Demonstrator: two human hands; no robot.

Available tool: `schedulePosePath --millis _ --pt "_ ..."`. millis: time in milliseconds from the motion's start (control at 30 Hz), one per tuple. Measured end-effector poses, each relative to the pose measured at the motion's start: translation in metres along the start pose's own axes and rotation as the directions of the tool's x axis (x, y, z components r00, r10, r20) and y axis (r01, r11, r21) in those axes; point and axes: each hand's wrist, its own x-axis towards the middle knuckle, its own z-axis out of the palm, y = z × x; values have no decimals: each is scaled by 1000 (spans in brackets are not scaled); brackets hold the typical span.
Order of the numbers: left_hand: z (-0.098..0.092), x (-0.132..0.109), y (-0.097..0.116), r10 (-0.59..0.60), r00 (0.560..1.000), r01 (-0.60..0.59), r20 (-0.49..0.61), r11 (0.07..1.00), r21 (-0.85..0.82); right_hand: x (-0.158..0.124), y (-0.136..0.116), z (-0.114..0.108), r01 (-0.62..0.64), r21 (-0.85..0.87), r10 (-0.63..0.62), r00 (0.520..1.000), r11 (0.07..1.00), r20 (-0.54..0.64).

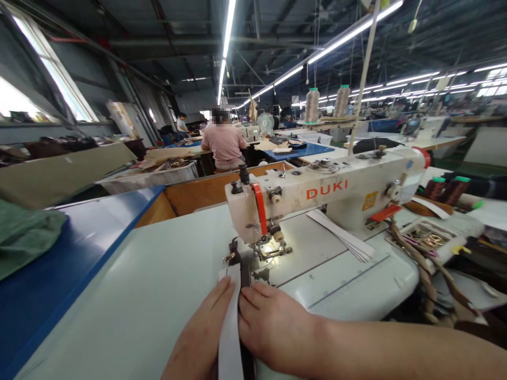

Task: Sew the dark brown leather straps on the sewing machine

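Two hands: left hand (202, 338) and right hand (273, 327) are laid flat, grip unclenched, fingertips pressed on the white strip (229, 327).
Strip place: held straight on the worktop (138, 295), before the sewing machine (325, 198), aligned with its needle.

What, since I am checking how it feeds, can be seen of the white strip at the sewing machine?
The white strip is long, narrow and flat, plain and smooth; the material may be stiff fabric or faux leather. It lies on the pale table, running from the picture's bottom edge up toward the needle area of the sewing machine. A dark strip runs along its right edge. The left hand presses on its left side; the right hand rests at its right edge, over the dark strip.
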Motion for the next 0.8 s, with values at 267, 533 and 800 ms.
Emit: schedulePosePath --millis 267,533,800 --pt "24 15 18 206 977 -192 -51 961 201 -39 4 10 -88 116 86 996 989 26" --pt "23 19 15 219 976 -217 18 947 237 -43 6 9 -77 158 80 997 984 -16" --pt "18 25 17 283 959 -279 26 918 283 -47 3 42 -97 80 118 937 992 -328"
